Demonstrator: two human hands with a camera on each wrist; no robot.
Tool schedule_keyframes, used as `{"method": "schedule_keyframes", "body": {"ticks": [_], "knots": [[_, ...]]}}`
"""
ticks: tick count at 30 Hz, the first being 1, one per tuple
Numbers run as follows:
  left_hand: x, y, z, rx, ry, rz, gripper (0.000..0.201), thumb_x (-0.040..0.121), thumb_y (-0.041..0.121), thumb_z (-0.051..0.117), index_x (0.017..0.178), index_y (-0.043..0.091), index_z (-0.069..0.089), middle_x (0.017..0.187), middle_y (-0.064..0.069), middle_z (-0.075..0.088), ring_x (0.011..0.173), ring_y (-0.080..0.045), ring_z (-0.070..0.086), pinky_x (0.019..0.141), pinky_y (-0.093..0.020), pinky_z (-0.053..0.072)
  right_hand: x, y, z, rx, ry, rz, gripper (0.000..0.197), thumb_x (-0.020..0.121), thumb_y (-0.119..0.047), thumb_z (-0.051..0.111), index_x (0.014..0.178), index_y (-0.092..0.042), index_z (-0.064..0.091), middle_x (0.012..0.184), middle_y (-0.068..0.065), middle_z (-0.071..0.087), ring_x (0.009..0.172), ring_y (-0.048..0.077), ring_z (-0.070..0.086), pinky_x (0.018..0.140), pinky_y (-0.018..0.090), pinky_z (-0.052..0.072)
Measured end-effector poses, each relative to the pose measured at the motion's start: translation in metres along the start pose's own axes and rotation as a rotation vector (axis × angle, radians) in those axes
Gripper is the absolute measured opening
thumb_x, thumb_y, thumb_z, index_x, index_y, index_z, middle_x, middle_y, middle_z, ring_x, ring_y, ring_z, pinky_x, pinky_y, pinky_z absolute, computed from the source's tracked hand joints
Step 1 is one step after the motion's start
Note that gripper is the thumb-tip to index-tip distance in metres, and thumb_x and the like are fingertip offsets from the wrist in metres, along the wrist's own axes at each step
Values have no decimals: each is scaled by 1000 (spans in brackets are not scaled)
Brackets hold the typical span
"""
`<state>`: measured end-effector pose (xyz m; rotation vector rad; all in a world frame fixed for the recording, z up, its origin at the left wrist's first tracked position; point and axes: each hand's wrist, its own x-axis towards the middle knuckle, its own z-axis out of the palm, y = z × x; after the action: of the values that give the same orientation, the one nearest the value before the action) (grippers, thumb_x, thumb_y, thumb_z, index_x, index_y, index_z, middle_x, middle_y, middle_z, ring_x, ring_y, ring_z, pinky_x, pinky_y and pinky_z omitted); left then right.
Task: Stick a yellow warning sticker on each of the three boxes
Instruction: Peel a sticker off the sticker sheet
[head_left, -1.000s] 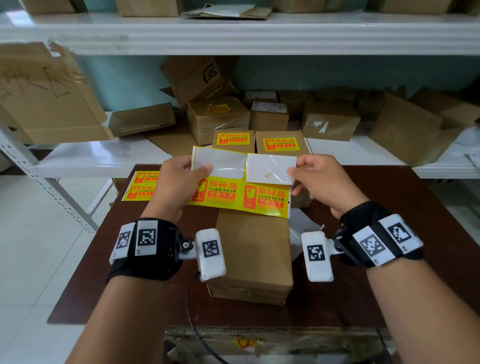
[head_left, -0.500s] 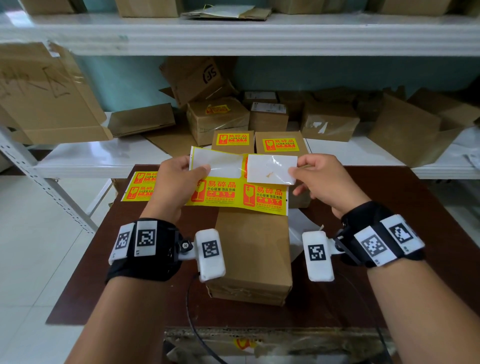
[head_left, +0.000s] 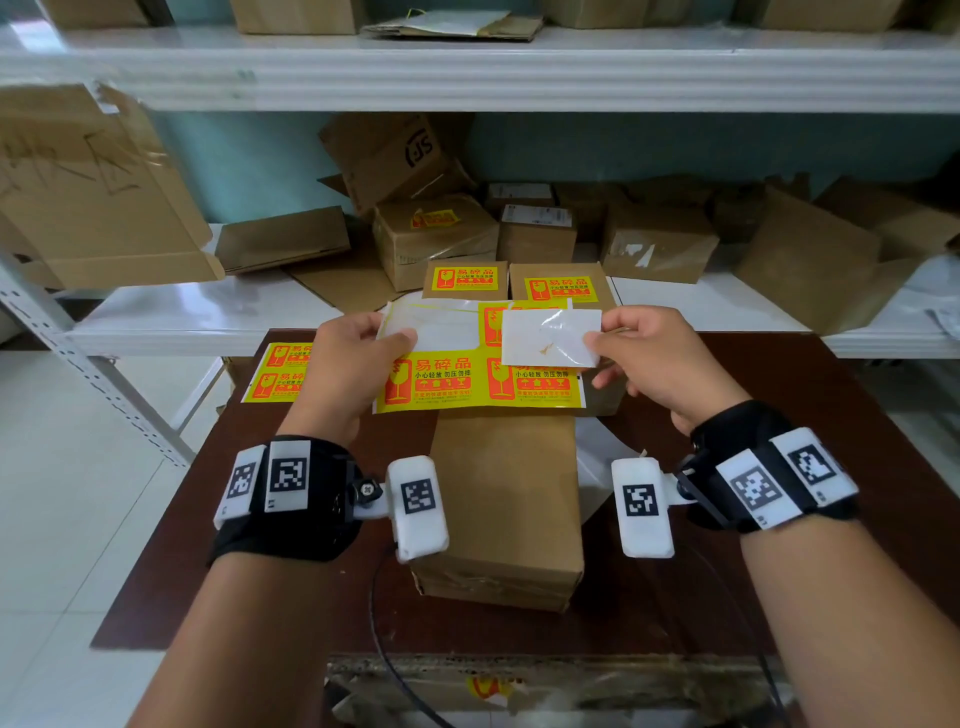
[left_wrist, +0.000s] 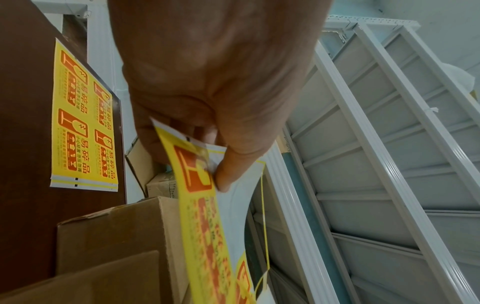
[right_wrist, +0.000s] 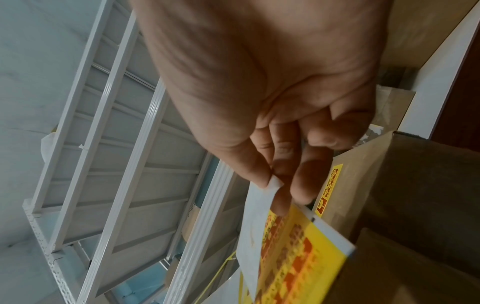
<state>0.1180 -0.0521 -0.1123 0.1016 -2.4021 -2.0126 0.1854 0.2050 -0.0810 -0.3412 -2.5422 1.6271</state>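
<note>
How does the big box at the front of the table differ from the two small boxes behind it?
The big box has a bare top with no yellow sticker; each of the two small boxes already carries one. The big box is larger and lies nearer the person; the small boxes stand side by side at the far edge of the table. All three are brown cardboard.

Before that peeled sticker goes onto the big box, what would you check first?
1. Right hand pinches the peeled sticker: ok.
2. Left hand holds the sheet: ok.
3. Sticker fully free of sheet: cannot tell.
4. Sticker flat, not folded on itself: ok.
5. Near box top bare, unstickered: ok.
6. Two far boxes already stickered: ok.
</note>
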Motion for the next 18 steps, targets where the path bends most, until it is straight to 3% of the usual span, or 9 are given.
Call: {"method": "schedule_keyframes", "body": {"ticks": [4, 6, 8, 10, 12, 13, 15, 17, 18], "knots": [[-2, 2, 1, 13, -68, -9, 14, 94, 15, 66, 107, 15, 72, 88, -3, 79, 80, -19, 76, 80, -40, 62, 1, 0, 2, -20, -28, -5, 14, 99, -15, 58, 92, -10, 68, 73, -5, 72, 58, 11, 66, 46, 18, 37], [-5, 5, 1, 60, -135, -23, 8, 95, 18, 66, 100, 18, 72, 88, -2, 79, 82, -20, 76, 84, -43, 61, 0, -2, 4, -29, -45, -20, 14, 99, -16, 58, 90, -13, 68, 78, -1, 73, 59, 11, 66, 46, 17, 39], [-6, 7, 2, 109, -150, -39, 22, 93, 24, 69, 114, 17, 69, 99, -2, 77, 90, -20, 74, 86, -45, 60, -2, -7, 6, -17, -54, -35, 13, 99, -15, 58, 91, -14, 68, 81, 3, 72, 58, 12, 65, 43, 11, 39], [-3, 9, 2, 277, -30, 56, 48, 88, 30, 74, 133, 21, 58, 123, 3, 65, 107, -17, 65, 92, -41, 56, -3, -11, 9, -1, -51, -40, 11, 98, -13, 59, 96, -13, 69, 80, 4, 71, 56, 12, 63, 42, 10, 38], [-7, 17, 3, 398, 43, 226, 44, 88, 32, 74, 129, 28, 59, 126, 6, 61, 107, -14, 60, 89, -31, 52, -5, -13, 12, 2, -53, -51, 11, 98, -13, 59, 95, -13, 70, 77, 3, 71, 57, 13, 64, 42, 12, 39], [-12, 22, 5, 385, -2, 267, 34, 89, 31, 72, 122, 30, 63, 121, 7, 64, 101, -13, 62, 81, -26, 50, -6, -13, 15, -9, -59, -62, 11, 98, -15, 59, 94, -13, 70, 75, 2, 72, 58, 13, 65, 44, 14, 40], [-24, 31, 14, 240, -216, 240, 20, 93, 30, 68, 113, 29, 68, 107, 6, 71, 91, -12, 66, 72, -23, 50, -7, -14, 22, -63, -78, -93, 13, 97, -18, 61, 91, -12, 70, 74, 0, 73, 59, 14, 67, 51, 21, 45], [-36, 36, 25, 115, -427, 156, 18, 95, 32, 64, 114, 29, 66, 104, 3, 74, 93, -14, 71, 71, -29, 57, -8, -15, 31, -98, -117, -114, 15, 96, -20, 62, 89, -9, 70, 76, 1, 74, 61, 16, 69, 62, 31, 53], [-39, 37, 28, 112, -472, 147, 19, 95, 34, 64, 114, 31, 65, 104, 3, 74, 96, -15, 72, 74, -32, 59, -9, -15, 35, -95, -142, -116, 16, 97, -21, 62, 88, -10, 69, 75, 1, 73, 62, 17, 70, 67, 35, 54]]}}
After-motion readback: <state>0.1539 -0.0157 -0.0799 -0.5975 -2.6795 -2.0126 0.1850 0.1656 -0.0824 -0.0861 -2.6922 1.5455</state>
